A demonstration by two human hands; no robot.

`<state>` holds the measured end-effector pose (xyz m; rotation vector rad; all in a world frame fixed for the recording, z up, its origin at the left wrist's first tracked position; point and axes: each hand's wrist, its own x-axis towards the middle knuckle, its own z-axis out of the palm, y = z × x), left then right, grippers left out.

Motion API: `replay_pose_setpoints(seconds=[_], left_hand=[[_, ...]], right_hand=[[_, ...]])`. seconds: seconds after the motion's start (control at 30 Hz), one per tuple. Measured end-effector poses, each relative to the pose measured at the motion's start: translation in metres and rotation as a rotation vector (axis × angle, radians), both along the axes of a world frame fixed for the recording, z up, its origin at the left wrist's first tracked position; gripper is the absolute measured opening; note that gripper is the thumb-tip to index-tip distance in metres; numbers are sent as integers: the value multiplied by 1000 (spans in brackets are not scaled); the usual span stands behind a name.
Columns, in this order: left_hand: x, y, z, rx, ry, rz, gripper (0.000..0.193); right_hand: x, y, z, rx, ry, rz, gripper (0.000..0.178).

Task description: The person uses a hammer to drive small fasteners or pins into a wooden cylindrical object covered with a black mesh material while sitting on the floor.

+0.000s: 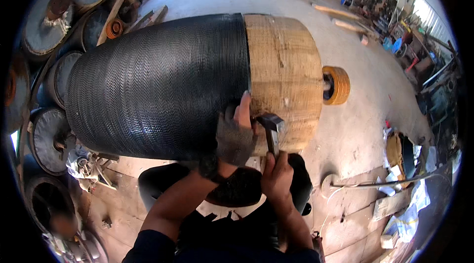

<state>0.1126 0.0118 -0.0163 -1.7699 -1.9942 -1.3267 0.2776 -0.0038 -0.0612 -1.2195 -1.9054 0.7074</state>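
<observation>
Across the middle lies a large barrel-shaped roller, its left part wrapped in closely ridged black windings, its right part bare wood. My left hand, in a grey glove with bare fingertips, rests on the roller. One finger stretches up along the edge where black meets wood; the others are partly hidden. Closed round the handle of a hammer, my bare right hand is just right of the left. The hammer's metal head is over the wood close to that edge.
An orange-yellow ring sits on the shaft at the roller's right end. Several round metal discs stand along the left. On the right floor are a bent rod and white sacks. Planks and clutter lie farther back.
</observation>
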Motion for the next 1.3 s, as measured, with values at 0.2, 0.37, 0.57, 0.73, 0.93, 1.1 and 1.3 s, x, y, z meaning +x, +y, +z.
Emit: replay_pose_setpoints(seconds=[0.2, 0.37, 0.57, 0.73, 0.93, 1.1, 1.3], left_hand=[[11, -68, -38, 21, 123, -121, 56], [31, -110, -65, -266, 244, -311, 36], [33, -119, -105, -99, -58, -383, 30], [41, -112, -135, -250, -191, -491, 23], [50, -115, -144, -352, -597, -524, 22], [45, -113, -122, -283, -189, -478, 24], [39, -112, -96, -232, 350, -366, 33]], right_hand=[[-1, -3, -7, 162, -13, -40, 22], [-3, -3, -14, 125, 126, -15, 24], [-11, 3, -7, 221, -47, -54, 26], [-2, -17, 3, 156, 213, 7, 26], [-17, 1, 4, -26, -116, -62, 25], [-7, -21, 15, 135, 411, 18, 27], [-15, 7, 0, 58, -114, -21, 22]])
